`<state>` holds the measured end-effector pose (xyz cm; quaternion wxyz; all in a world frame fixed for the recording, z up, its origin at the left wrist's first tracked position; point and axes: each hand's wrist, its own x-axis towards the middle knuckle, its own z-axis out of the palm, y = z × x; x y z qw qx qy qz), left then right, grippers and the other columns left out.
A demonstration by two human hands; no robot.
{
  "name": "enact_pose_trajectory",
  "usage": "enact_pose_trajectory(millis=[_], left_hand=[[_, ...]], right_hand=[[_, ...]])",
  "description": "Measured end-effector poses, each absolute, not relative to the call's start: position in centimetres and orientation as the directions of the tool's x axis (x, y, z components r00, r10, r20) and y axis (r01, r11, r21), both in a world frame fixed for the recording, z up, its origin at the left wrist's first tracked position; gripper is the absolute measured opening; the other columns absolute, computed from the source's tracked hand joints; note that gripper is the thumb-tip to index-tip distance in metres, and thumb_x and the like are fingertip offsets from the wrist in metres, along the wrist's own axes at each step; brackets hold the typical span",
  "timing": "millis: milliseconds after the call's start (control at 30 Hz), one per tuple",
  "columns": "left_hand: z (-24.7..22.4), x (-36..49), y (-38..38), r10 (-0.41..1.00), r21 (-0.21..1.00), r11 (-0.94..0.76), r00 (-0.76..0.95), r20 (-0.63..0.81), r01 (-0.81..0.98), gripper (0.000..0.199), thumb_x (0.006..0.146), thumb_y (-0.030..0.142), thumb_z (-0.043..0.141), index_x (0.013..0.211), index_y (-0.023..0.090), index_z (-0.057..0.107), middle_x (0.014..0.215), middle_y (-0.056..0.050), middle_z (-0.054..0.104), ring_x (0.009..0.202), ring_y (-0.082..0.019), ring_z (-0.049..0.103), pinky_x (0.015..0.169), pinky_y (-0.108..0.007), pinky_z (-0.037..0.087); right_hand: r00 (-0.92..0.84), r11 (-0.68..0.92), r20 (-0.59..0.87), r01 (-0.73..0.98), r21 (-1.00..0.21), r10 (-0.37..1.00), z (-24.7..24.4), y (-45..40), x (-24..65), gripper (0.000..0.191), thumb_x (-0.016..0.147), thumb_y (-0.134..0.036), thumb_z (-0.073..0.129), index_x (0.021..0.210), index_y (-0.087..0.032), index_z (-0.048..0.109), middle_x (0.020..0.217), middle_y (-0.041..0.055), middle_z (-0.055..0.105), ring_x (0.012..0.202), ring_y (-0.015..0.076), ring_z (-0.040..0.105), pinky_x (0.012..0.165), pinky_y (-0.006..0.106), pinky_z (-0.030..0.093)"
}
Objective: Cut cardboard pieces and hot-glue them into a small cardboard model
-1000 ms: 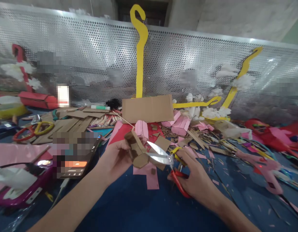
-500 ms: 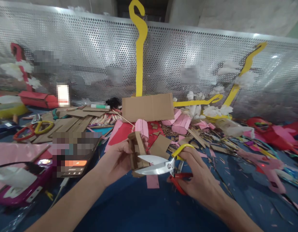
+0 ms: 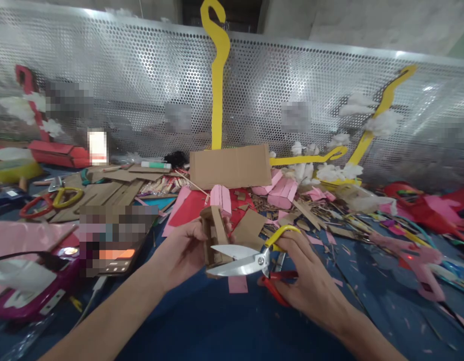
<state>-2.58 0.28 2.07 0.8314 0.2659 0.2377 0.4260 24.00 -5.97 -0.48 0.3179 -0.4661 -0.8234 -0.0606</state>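
Folded cardboard piece (image 3: 218, 226): held above the worktop (image 3: 224, 326), mid-view, long axis running near to far, hollow side showing. Left hand (image 3: 183, 248) closed round its left side, fingers curled. Scissors (image 3: 261, 260) in right hand (image 3: 305, 273), thumb and fingers spread across the handles; long axis crosswise, blades parted, tips pointing left over the piece's near end. Contact with blades: cannot tell. Beyond: pink folded piece (image 3: 220, 196), then cardboard panel (image 3: 230, 168). Pink glue gun (image 3: 412, 258) lies well to the right.
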Motion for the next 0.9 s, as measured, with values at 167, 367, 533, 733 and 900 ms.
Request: enact_pose_trajectory(millis=[167, 367, 533, 733, 900], left_hand=[[1.97, -2.53, 0.33, 0.827, 0.632, 0.513, 0.532, -0.182, -0.581, 0.040, 0.065, -0.001, 0.053, 0.099, 0.011, 0.070, 0.089, -0.014, 0.076, 0.081, -0.025, 0.074, 0.080, -0.038, 0.061], [2.20, -2.28, 0.17, 0.817, 0.614, 0.527, 0.549, -0.176, -0.587, 0.043, 0.064, 0.000, 0.051, 0.101, 0.011, 0.069, 0.087, -0.013, 0.076, 0.077, -0.027, 0.074, 0.077, -0.040, 0.061], [2.36, -2.18, 0.01, 0.823, 0.607, 0.530, 0.531, -0.200, -0.593, 0.036, 0.064, 0.000, 0.053, 0.093, 0.012, 0.069, 0.083, -0.012, 0.076, 0.074, -0.025, 0.074, 0.074, -0.038, 0.061], [2.28, -2.22, -0.06, 0.838, 0.628, 0.505, 0.510, -0.192, -0.592, 0.034, 0.063, 0.000, 0.053, 0.090, 0.010, 0.071, 0.083, -0.012, 0.075, 0.071, -0.023, 0.072, 0.074, -0.037, 0.060], [2.05, -2.30, 0.02, 0.830, 0.627, 0.518, 0.519, -0.203, -0.582, 0.039, 0.065, 0.002, 0.055, 0.098, 0.009, 0.072, 0.089, -0.013, 0.076, 0.080, -0.023, 0.072, 0.081, -0.036, 0.060]], right_hand=[[-0.347, 0.553, 0.577, 0.802, -0.225, 0.739, -0.97, -5.98, 24.14, 0.049, 0.077, -0.013, 0.077, 0.118, -0.025, 0.053, 0.120, 0.0108, 0.064, 0.122, 0.0324, 0.063, 0.103, 0.043, 0.056], [-0.322, 0.542, 0.586, 0.804, -0.246, 0.744, -1.46, -5.89, 24.24, 0.048, 0.075, -0.008, 0.072, 0.115, -0.026, 0.055, 0.119, 0.0089, 0.065, 0.117, 0.0301, 0.067, 0.100, 0.039, 0.058], [-0.326, 0.578, 0.627, 0.777, -0.248, 0.708, -1.17, -5.87, 24.07, 0.040, 0.076, -0.005, 0.062, 0.110, -0.026, 0.058, 0.112, 0.0078, 0.068, 0.108, 0.0268, 0.070, 0.090, 0.034, 0.061], [-0.310, 0.573, 0.637, 0.779, -0.255, 0.706, -0.81, -5.90, 23.97, 0.038, 0.076, -0.004, 0.058, 0.107, -0.025, 0.060, 0.111, 0.0083, 0.068, 0.105, 0.0257, 0.070, 0.087, 0.032, 0.061], [-0.301, 0.568, 0.623, 0.772, -0.286, 0.722, -0.84, -5.99, 24.02, 0.034, 0.079, -0.005, 0.062, 0.105, -0.026, 0.060, 0.109, 0.0076, 0.068, 0.102, 0.0256, 0.070, 0.087, 0.033, 0.061]])
